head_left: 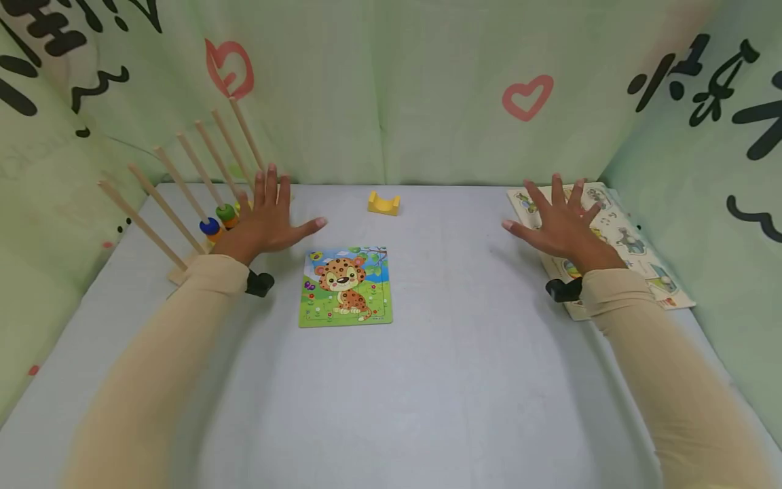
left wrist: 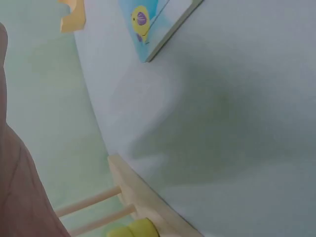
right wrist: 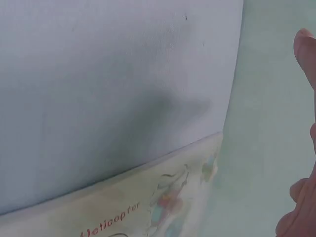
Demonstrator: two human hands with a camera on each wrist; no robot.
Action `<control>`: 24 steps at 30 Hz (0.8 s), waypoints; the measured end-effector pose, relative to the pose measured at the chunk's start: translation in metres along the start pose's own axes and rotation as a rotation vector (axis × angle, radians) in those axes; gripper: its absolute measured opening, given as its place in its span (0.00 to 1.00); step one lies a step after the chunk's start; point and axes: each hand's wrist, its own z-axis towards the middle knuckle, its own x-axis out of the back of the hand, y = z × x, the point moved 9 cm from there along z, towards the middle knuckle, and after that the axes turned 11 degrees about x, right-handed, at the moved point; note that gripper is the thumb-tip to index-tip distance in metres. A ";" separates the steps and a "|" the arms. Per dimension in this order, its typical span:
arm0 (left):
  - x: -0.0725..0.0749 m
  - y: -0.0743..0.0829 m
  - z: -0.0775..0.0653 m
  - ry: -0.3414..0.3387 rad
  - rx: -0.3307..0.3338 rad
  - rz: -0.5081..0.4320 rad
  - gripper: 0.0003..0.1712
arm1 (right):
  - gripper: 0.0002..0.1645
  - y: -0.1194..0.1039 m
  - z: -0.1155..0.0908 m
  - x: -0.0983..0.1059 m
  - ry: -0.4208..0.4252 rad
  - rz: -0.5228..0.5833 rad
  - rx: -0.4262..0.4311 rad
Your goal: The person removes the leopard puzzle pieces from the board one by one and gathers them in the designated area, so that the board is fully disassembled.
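Observation:
My left hand [head_left: 261, 221] is spread wide above the table, fingers straight, next to a wooden rack of upright pegs [head_left: 183, 261]. Blue, green and orange beads [head_left: 226, 214] sit low on some pegs, partly hidden behind that hand. To its right lies a square leopard picture puzzle [head_left: 345, 286], flat on the table. My right hand [head_left: 562, 227] is also spread with straight fingers, over a cream picture board [head_left: 632, 241] at the right. Neither hand holds anything. In the right wrist view the board [right wrist: 123, 207] shows the word Helicopter.
A small yellow curved block [head_left: 383, 204] stands near the back edge of the white table [head_left: 452, 380]. Green curtains [head_left: 440, 136] with black lettering and red hearts enclose the back and sides.

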 end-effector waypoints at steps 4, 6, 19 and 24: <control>-0.004 0.002 -0.003 0.012 -0.057 -0.024 0.67 | 0.57 -0.009 0.004 -0.001 0.039 0.053 0.039; -0.007 0.002 -0.008 0.010 -0.085 -0.045 0.65 | 0.57 -0.014 0.007 -0.004 0.038 0.077 0.054; -0.038 -0.017 -0.061 -0.184 -0.154 -0.217 0.49 | 0.56 -0.039 0.014 -0.023 0.001 0.245 0.118; -0.051 -0.013 -0.073 -0.194 -0.201 -0.257 0.43 | 0.54 -0.056 0.018 -0.036 -0.008 0.308 0.172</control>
